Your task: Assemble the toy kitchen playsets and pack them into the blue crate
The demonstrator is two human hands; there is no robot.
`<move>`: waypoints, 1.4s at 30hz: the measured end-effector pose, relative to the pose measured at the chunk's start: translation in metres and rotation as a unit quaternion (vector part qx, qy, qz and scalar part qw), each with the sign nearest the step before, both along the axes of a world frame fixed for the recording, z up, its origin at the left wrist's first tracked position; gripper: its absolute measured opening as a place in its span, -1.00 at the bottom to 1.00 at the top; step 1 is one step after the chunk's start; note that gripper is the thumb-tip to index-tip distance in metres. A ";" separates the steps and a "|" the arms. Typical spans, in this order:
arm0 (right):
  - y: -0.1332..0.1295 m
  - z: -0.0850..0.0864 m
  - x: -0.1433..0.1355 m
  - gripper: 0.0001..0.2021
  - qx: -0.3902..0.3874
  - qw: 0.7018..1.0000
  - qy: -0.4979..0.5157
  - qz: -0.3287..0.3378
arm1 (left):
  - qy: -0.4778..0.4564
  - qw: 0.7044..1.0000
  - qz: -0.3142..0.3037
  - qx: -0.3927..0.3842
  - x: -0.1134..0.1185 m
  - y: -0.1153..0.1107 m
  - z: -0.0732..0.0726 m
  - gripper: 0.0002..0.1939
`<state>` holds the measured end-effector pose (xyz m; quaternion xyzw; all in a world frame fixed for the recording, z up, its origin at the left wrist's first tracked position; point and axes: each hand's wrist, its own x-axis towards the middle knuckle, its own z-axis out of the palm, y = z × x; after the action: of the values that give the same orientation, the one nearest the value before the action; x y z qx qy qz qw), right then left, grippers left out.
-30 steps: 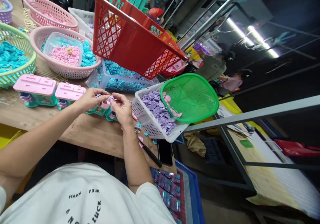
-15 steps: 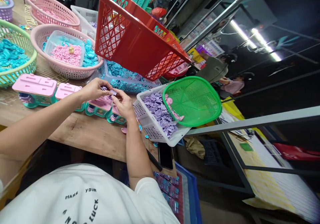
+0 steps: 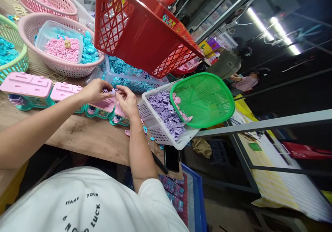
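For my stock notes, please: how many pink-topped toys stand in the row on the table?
4 on the table: first at far left, second beside it, partly behind the left forearm, third below the left hand, fourth below the right hand. More may be hidden.

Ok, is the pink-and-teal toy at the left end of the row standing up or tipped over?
Standing up: that toy vehicle has its pink roof on top and its teal base down on the wooden table.
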<state>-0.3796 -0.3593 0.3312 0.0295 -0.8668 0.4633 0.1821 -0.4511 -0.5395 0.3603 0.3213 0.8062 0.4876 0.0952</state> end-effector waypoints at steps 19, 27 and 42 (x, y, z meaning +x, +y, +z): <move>-0.006 0.018 -0.009 -0.77 0.363 0.930 -0.031 0.056 | -0.029 0.972 -0.014 -0.234 -0.017 0.009 0.032 -0.87; -0.029 0.008 0.011 -0.65 0.390 0.919 -0.044 -0.029 | 0.045 0.956 -0.051 -0.284 -0.019 0.006 0.028 -0.78; -0.092 0.016 0.036 -0.66 0.154 0.982 0.099 0.039 | -0.361 0.876 0.157 0.277 0.047 -0.051 0.008 -0.32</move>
<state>-0.3439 -0.4518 0.3475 0.1366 -0.9036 0.3263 0.2417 -0.4038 -0.5906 0.3688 0.0052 0.5875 0.7818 0.2086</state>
